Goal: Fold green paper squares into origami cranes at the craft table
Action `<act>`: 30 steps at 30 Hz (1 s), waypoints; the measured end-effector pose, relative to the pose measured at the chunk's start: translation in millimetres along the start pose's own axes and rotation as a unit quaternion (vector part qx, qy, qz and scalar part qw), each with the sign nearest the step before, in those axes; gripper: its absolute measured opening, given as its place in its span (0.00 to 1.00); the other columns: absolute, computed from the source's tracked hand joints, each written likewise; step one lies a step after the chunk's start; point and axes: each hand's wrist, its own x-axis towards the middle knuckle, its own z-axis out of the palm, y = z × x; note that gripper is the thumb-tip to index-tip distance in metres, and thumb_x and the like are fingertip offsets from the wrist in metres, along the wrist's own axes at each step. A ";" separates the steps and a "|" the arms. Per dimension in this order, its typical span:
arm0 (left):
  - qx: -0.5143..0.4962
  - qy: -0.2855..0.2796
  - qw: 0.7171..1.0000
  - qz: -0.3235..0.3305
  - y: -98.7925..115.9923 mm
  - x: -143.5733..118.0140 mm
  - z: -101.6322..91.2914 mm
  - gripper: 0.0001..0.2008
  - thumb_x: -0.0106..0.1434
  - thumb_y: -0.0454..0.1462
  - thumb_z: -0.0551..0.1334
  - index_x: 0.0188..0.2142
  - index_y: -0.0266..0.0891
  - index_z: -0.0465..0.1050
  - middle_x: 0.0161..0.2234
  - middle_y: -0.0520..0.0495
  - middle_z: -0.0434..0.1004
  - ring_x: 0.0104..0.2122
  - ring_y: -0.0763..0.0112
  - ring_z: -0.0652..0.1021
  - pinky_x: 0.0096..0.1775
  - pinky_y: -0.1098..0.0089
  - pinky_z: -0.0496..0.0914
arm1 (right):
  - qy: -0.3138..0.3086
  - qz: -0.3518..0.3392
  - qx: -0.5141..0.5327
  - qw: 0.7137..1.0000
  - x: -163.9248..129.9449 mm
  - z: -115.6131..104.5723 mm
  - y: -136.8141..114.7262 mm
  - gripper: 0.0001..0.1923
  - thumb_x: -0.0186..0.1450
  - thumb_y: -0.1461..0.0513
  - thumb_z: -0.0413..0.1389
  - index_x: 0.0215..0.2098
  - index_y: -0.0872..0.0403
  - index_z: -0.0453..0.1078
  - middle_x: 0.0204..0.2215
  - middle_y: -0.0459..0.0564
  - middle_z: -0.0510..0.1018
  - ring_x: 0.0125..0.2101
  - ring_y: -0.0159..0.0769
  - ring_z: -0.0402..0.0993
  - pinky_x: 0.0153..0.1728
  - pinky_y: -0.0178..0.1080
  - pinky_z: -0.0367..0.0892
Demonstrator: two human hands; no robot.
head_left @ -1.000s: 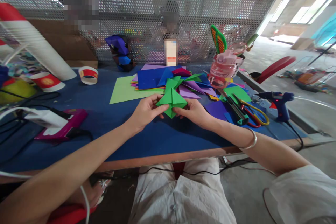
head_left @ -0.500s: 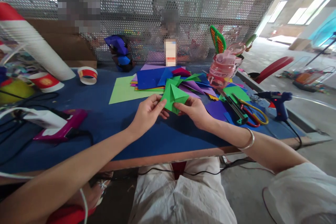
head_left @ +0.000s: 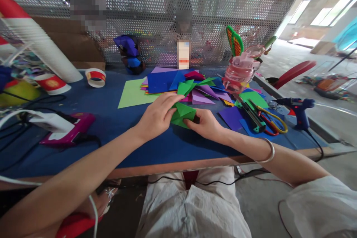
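A folded green paper piece [head_left: 182, 114] lies low over the blue table [head_left: 156, 145] between both my hands. My left hand [head_left: 157, 115] grips its left side with fingers laid across the top. My right hand [head_left: 205, 124] pinches its right edge, and a silver bangle [head_left: 266, 152] sits on that wrist. Just behind the hands is a fan of coloured paper sheets [head_left: 178, 83], with a light green sheet [head_left: 132, 95] to its left.
Scissors [head_left: 272, 121] and a green utility knife [head_left: 251, 113] lie at the right, near a blue glue gun [head_left: 297, 108] and a pink bottle [head_left: 240, 72]. A pink glue gun [head_left: 69, 128], cables and paper cups [head_left: 51, 81] fill the left. A perforated metal screen [head_left: 156, 11] closes the back, with people behind it.
Both hands have brought the green folded paper down from mid-air toward the table. My left hand's fingers now lie across its top.
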 end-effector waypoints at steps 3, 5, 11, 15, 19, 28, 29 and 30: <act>-0.005 -0.028 1.000 -0.011 -2.1 0.9 -3.4 0.15 0.72 0.32 0.55 0.52 0.42 0.77 0.50 0.42 0.81 0.53 0.58 0.79 0.58 0.58 0.73 | -0.010 -0.008 -0.010 1.000 -1.6 -0.1 -4.0 0.07 0.60 0.58 0.55 0.28 0.53 0.65 0.23 0.41 0.67 0.25 0.28 0.59 0.27 0.34 0.54; -0.014 -0.026 0.999 -0.035 -2.1 2.5 -7.0 0.14 0.72 0.36 0.55 0.48 0.43 0.79 0.47 0.43 0.82 0.51 0.59 0.80 0.56 0.59 0.73 | -0.010 -0.007 -0.013 1.000 -1.6 -1.0 -4.5 0.06 0.61 0.59 0.54 0.28 0.53 0.65 0.23 0.41 0.68 0.25 0.29 0.60 0.27 0.34 0.55; -0.106 -0.006 0.978 -0.179 1.0 8.8 -14.0 0.17 0.69 0.46 0.58 0.28 0.41 0.76 0.27 0.49 0.77 0.30 0.65 0.76 0.37 0.67 0.71 | -0.036 -0.029 -0.050 0.998 -0.9 -4.2 -1.9 0.05 0.64 0.61 0.53 0.30 0.52 0.65 0.25 0.43 0.71 0.26 0.30 0.62 0.29 0.35 0.56; -0.234 -0.033 0.931 -0.279 -3.4 11.2 -11.4 0.20 0.63 0.50 0.62 0.22 0.41 0.71 0.21 0.52 0.69 0.24 0.69 0.69 0.30 0.68 0.66 | -0.047 -0.037 -0.064 0.996 -0.9 -5.4 0.2 0.07 0.66 0.60 0.52 0.30 0.53 0.65 0.26 0.45 0.74 0.27 0.31 0.65 0.31 0.35 0.58; -0.327 -0.061 0.887 -0.321 -8.0 12.2 -7.7 0.20 0.61 0.54 0.64 0.25 0.40 0.73 0.23 0.50 0.72 0.26 0.67 0.72 0.31 0.67 0.69 | -0.048 -0.036 -0.073 0.996 -0.7 -5.9 1.3 0.07 0.65 0.60 0.52 0.29 0.52 0.65 0.24 0.44 0.71 0.26 0.31 0.63 0.30 0.35 0.56; -0.303 -0.096 0.896 -0.309 -8.3 10.5 -6.6 0.20 0.62 0.53 0.65 0.24 0.40 0.73 0.21 0.52 0.70 0.25 0.69 0.72 0.30 0.69 0.67 | -0.034 -0.006 -0.046 0.998 0.4 -8.4 1.1 0.08 0.64 0.58 0.53 0.29 0.53 0.67 0.23 0.43 0.70 0.26 0.30 0.62 0.28 0.35 0.57; -0.327 -0.095 0.884 -0.320 -8.9 10.3 -5.8 0.21 0.61 0.54 0.66 0.25 0.40 0.74 0.23 0.51 0.73 0.25 0.68 0.73 0.31 0.68 0.69 | -0.034 -0.003 -0.035 0.999 0.7 -8.5 1.9 0.08 0.64 0.58 0.53 0.29 0.53 0.67 0.24 0.43 0.70 0.26 0.31 0.63 0.28 0.35 0.58; -0.345 -0.088 0.874 -0.329 -9.5 10.2 -5.1 0.21 0.61 0.55 0.66 0.25 0.40 0.75 0.23 0.50 0.74 0.26 0.68 0.74 0.31 0.68 0.70 | -0.034 0.003 -0.021 0.999 1.3 -8.7 2.9 0.08 0.63 0.57 0.54 0.29 0.53 0.68 0.24 0.44 0.71 0.26 0.31 0.65 0.28 0.35 0.60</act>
